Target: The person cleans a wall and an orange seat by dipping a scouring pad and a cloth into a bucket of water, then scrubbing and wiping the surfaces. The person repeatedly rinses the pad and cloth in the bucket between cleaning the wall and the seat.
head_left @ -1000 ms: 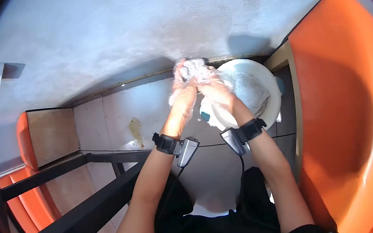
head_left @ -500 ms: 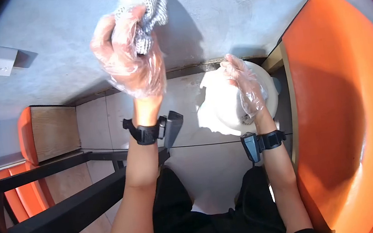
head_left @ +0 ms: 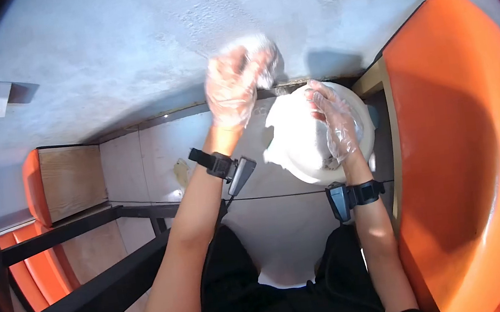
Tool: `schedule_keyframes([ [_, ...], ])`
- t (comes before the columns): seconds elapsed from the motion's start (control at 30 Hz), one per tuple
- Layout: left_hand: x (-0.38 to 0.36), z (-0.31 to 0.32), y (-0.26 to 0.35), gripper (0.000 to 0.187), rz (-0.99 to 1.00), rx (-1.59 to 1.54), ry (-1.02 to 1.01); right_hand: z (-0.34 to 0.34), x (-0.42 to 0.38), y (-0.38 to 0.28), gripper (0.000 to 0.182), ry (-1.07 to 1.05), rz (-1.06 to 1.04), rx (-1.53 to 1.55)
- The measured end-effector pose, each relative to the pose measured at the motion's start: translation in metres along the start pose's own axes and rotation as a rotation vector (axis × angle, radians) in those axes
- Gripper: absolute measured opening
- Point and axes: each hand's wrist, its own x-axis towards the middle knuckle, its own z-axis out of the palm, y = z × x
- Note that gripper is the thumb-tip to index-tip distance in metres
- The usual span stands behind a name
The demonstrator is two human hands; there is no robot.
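Near wall, left hand clutches crumpled, seemingly knitted white cloth, blurred; right hand over white basin, grip unclear.

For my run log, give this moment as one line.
Clear-gloved left hand: holding blurred white cloth by grey wall | clear-gloved right hand: over round white basin | right grip: unclear

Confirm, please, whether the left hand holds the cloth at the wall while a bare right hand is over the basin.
Not quite: the head view shows the right hand gloved, not bare. It is over the basin; the left hand holds the cloth at the wall.
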Motion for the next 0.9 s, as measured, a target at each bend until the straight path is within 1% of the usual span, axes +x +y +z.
schedule_keyframes([
  [0.03,-0.027,0.023,-0.007,0.025,-0.379,-0.392,-0.068,-0.001,0.0,0.002,0.042,0.001,0.017,0.007],
  [0.07,-0.041,0.022,-0.011,0.023,-0.062,0.12,-0.278,-0.001,0.0,0.005,0.041,0.003,0.035,0.014],
  [0.13,-0.071,0.032,-0.018,0.022,-0.114,0.182,-0.494,-0.004,-0.001,0.011,0.04,0.016,0.044,0.014],
  [0.17,-0.083,0.035,-0.021,0.02,-0.217,0.162,-0.569,-0.007,-0.001,0.013,0.039,0.025,0.049,0.012],
  [0.23,-0.093,0.051,-0.027,0.02,-0.889,-0.425,-0.341,-0.013,0.001,0.015,0.037,0.037,0.054,-0.021],
  [0.27,-0.091,0.054,-0.034,0.021,-0.994,-0.667,-0.25,-0.015,0.0,0.018,0.035,0.051,0.071,-0.046],
  [0.33,-0.037,0.012,-0.011,0.021,-0.533,-0.275,-0.349,-0.017,0.001,0.024,0.033,0.092,0.096,-0.033],
  [0.37,-0.027,0.003,-0.012,0.024,-0.087,-0.014,-0.259,-0.017,0.003,0.026,0.03,0.126,0.113,-0.023],
  [0.43,0.012,-0.011,0.01,0.037,-0.76,-1.127,0.108,-0.014,0.005,0.028,0.028,0.127,0.132,-0.02],
  [0.5,0.056,-0.044,0.014,0.053,0.042,-0.061,0.14,-0.012,0.002,0.032,0.025,0.131,0.163,-0.024],
  [0.53,0.072,-0.044,0.014,0.051,0.058,-0.077,0.255,-0.012,0.002,0.032,0.025,0.11,0.169,-0.028],
  [0.6,0.071,-0.031,0.012,0.052,0.103,-0.047,0.287,-0.01,0.002,0.03,0.024,0.095,0.167,-0.013],
  [0.63,0.062,-0.031,0.017,0.049,0.106,0.086,0.193,-0.01,0.004,0.029,0.024,0.097,0.166,-0.012],
  [0.67,0.048,-0.012,0.014,0.046,0.103,-0.006,0.194,-0.01,0.006,0.029,0.024,0.107,0.16,-0.019],
  [0.7,0.03,0.0,0.006,0.047,0.152,-0.017,0.073,-0.011,0.006,0.031,0.024,0.116,0.156,-0.026],
  [0.73,0.011,0.013,0.006,0.049,0.121,-0.062,-0.029,-0.012,0.004,0.032,0.024,0.118,0.158,-0.025],
  [0.77,-0.009,0.022,0.005,0.049,0.107,0.101,-0.249,-0.012,0.004,0.032,0.024,0.125,0.169,-0.026],
  [0.8,-0.029,0.035,-0.001,0.042,0.083,0.042,-0.338,-0.012,0.005,0.033,0.024,0.133,0.176,-0.029],
  [0.87,-0.06,0.05,-0.006,0.032,-0.081,0.042,-0.525,-0.013,0.004,0.036,0.024,0.119,0.17,-0.035],
  [0.9,-0.056,0.046,-0.004,0.021,-0.054,0.074,-0.511,-0.012,0.002,0.034,0.025,0.106,0.169,-0.041],
])
